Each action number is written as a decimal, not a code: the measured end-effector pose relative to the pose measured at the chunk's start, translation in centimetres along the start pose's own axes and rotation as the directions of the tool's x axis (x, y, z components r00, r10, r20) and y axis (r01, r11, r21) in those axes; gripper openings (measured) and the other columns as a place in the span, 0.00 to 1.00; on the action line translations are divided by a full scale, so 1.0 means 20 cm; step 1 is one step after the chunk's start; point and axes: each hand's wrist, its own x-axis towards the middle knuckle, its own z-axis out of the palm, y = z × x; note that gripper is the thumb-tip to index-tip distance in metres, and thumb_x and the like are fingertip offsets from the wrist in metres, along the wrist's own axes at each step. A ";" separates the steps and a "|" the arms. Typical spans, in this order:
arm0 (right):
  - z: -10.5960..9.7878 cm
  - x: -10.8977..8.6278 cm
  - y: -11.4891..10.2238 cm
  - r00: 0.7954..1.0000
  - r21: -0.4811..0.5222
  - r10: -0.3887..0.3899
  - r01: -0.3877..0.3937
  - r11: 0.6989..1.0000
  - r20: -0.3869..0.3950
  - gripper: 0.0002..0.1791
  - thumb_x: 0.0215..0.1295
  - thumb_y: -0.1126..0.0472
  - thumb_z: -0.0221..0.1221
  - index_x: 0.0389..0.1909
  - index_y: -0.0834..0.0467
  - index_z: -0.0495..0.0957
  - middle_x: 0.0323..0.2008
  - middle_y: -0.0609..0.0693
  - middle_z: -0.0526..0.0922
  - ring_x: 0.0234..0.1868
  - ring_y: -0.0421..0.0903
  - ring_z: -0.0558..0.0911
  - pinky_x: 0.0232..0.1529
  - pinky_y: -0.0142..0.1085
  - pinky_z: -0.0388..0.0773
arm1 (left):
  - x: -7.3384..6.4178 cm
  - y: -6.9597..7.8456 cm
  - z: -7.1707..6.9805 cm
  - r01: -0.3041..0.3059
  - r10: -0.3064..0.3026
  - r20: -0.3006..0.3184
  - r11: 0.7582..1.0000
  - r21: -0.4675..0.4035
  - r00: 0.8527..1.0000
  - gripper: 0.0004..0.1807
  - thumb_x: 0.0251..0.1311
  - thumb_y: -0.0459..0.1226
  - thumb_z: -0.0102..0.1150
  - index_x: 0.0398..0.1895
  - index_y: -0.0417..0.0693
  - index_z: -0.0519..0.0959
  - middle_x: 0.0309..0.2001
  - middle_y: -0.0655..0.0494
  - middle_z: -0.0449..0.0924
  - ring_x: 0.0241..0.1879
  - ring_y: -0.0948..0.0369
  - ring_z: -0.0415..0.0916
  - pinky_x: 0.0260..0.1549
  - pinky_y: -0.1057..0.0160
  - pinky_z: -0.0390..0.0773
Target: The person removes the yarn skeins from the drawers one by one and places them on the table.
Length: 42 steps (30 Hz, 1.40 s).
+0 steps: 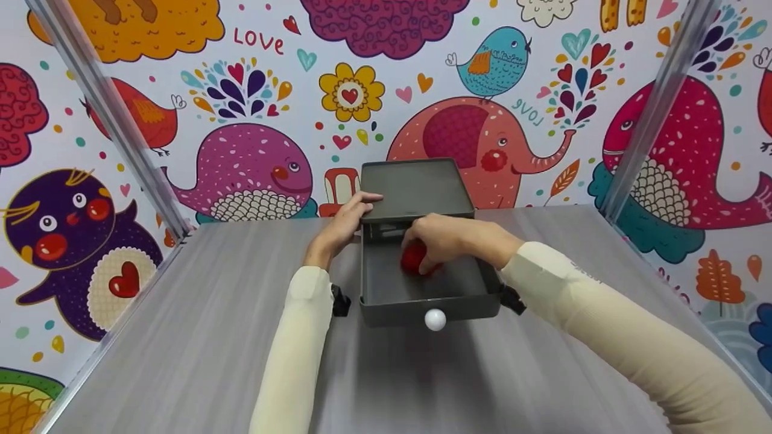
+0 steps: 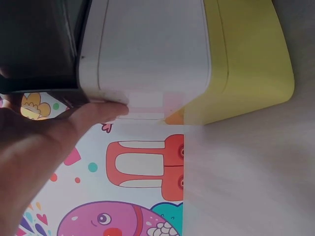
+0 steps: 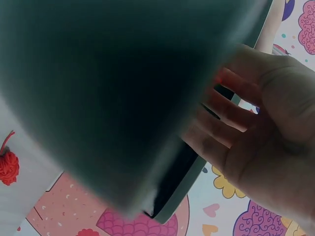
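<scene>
A small cabinet (image 1: 416,187) has a dark grey top, with white and yellow tiers below in the left wrist view. Its dark grey drawer (image 1: 380,277) is pulled out toward me, a round white knob (image 1: 435,319) on its front. My right hand (image 1: 443,238) reaches into the drawer from above and grips a red yarn ball (image 1: 414,258), partly covered by the fingers. My left hand (image 1: 347,223) rests against the cabinet's left side, one finger over the top edge. In the left wrist view its thumb (image 2: 106,110) lies straight along the white tier (image 2: 152,49).
Another red yarn bundle (image 3: 9,167) lies on the table in the right wrist view. The grey table (image 1: 241,289) ends at a patterned back wall (image 1: 265,90), with metal posts (image 1: 651,120) at the corners. The blurred drawer wall fills much of the right wrist view.
</scene>
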 end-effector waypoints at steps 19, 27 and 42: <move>-0.03 -0.03 0.04 0.999 0.043 0.036 -0.035 0.998 -0.024 0.22 0.60 0.64 0.67 0.57 0.54 0.79 0.53 0.57 0.80 0.52 0.53 0.77 0.52 0.46 0.82 | -0.01 0.00 0.00 -0.005 0.005 -0.018 1.000 0.019 1.000 0.22 0.77 0.43 0.35 0.69 0.58 0.69 0.65 0.46 0.65 0.53 0.50 0.74 0.51 0.52 0.80; -0.06 -0.08 0.08 0.993 0.070 -0.009 0.017 0.997 -0.117 0.24 0.57 0.65 0.68 0.57 0.56 0.78 0.55 0.58 0.78 0.55 0.55 0.77 0.52 0.47 0.82 | 0.00 0.01 0.00 0.000 0.000 -0.008 1.000 0.018 1.000 0.22 0.77 0.43 0.35 0.69 0.58 0.69 0.63 0.46 0.66 0.50 0.52 0.76 0.50 0.52 0.81; -0.07 -0.15 0.20 0.966 0.158 -0.021 0.064 0.985 -0.259 0.26 0.55 0.65 0.68 0.57 0.53 0.79 0.55 0.55 0.79 0.54 0.53 0.78 0.53 0.48 0.82 | 0.00 0.01 0.00 0.005 -0.005 0.004 0.999 0.034 1.000 0.21 0.77 0.43 0.35 0.69 0.58 0.68 0.66 0.46 0.65 0.55 0.51 0.74 0.53 0.48 0.79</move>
